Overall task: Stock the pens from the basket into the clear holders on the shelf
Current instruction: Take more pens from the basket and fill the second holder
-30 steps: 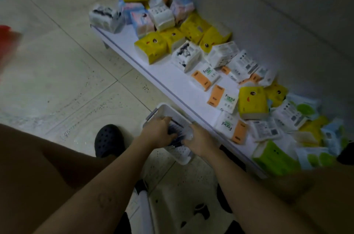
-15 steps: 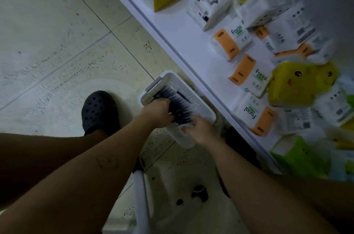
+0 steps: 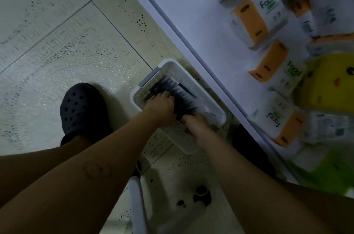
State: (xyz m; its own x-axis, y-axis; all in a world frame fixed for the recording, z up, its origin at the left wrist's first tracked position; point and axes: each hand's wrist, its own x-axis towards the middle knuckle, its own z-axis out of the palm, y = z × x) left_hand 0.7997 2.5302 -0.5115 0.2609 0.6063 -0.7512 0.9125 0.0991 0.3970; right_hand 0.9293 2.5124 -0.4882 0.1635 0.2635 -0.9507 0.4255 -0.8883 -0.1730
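While the basket [image 3: 211,106] sits on the floor [image 3: 57,42] at the shelf's [image 3: 191,13] 8 o'clock, the left hand [image 3: 160,105] curls round the pens [image 3: 180,95]; the right hand [image 3: 193,124] touches them, its grip unclear.

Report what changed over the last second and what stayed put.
The view tipped down and closer, so the far tissue packs dropped out of frame. The left hand settled onto the bundle of dark pens and grips across it. The right hand closed in on the bundle's near end; its grip is unclear. Unchanged: the white basket on the floor beside the shelf, the black clog, and no pens lifted out.
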